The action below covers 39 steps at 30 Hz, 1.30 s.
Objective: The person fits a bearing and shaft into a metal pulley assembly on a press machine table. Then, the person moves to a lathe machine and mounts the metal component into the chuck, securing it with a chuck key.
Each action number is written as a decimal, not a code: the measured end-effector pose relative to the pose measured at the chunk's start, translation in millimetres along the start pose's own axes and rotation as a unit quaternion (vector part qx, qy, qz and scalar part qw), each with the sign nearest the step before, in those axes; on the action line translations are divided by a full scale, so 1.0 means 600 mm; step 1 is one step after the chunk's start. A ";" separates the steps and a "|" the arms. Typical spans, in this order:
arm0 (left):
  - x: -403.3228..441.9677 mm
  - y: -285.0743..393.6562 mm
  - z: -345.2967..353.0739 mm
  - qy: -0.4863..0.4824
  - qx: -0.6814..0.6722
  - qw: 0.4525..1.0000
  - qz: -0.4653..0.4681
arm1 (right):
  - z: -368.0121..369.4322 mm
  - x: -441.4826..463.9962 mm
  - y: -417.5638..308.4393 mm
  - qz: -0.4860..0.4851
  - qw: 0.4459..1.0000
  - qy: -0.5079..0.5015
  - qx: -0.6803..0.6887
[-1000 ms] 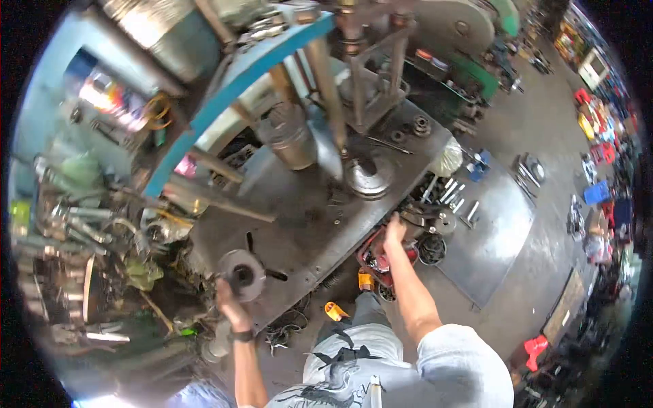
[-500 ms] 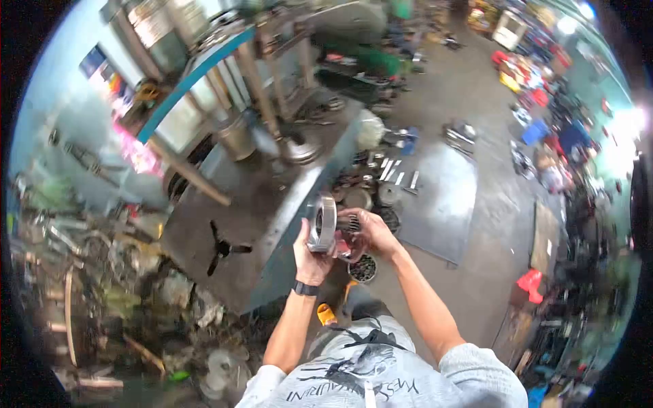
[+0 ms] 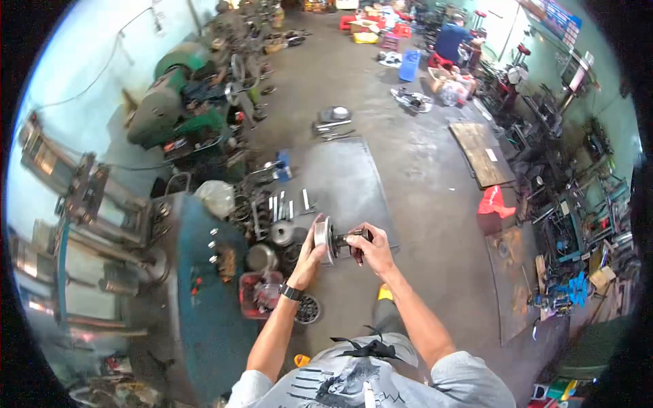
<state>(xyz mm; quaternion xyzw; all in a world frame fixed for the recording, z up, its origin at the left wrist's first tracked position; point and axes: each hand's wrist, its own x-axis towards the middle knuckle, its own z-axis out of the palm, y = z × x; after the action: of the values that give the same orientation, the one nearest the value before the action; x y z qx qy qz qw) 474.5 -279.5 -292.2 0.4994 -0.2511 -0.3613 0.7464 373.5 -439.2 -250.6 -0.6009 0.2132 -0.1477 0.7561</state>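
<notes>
In front of my body I hold a round metal part (image 3: 330, 239) with a shiny silver rim, its disc standing on edge. My left hand (image 3: 309, 264), with a dark band on the wrist, is wrapped against the rim from the left. On the other side, my right hand (image 3: 375, 251) grips a dark shaft-like piece (image 3: 347, 241) that points out from the disc's centre. Whether the shaft and disc are one piece, I cannot tell. Below my left forearm are a red basin (image 3: 249, 307) and a round container of small dark pieces (image 3: 309, 310).
A blue-sided workbench (image 3: 211, 292) with a press stands on the left. Metal sheet (image 3: 340, 170), bars and round parts lie on the floor ahead. Wooden boards (image 3: 479, 153) and racks line the right. A person (image 3: 450, 42) sits at the far right.
My view has swung right, away from the bench, so the bench now lies farther left. The round part stays in my hands; my right hand is now on its dark shaft.
</notes>
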 end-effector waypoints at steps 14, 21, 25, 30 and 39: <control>0.789 -0.079 0.265 -0.047 -0.301 0.944 -0.129 | -0.500 0.585 -0.241 -0.043 0.998 -0.013 -0.037; 1.254 -0.073 0.190 0.057 -0.233 0.961 -0.139 | -0.585 1.040 -0.322 -0.013 0.999 0.016 -0.033; 1.543 -0.034 0.170 0.057 -0.040 0.985 -0.157 | -0.652 1.262 -0.385 -0.055 0.992 0.110 -0.007; 1.874 -0.022 0.152 0.014 0.353 0.926 0.134 | -0.771 1.561 -0.394 -0.087 0.980 0.175 -0.039; 2.484 -0.029 0.073 -0.033 0.479 0.853 0.203 | -0.897 2.179 -0.499 -0.214 0.924 0.129 -0.289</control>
<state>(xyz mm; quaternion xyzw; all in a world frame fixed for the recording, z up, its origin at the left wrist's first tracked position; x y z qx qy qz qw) 1351.0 -1485.8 -271.0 0.7209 -0.5136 -0.0534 0.4623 1245.9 -1591.6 -249.8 -0.8001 0.2089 -0.3141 0.4664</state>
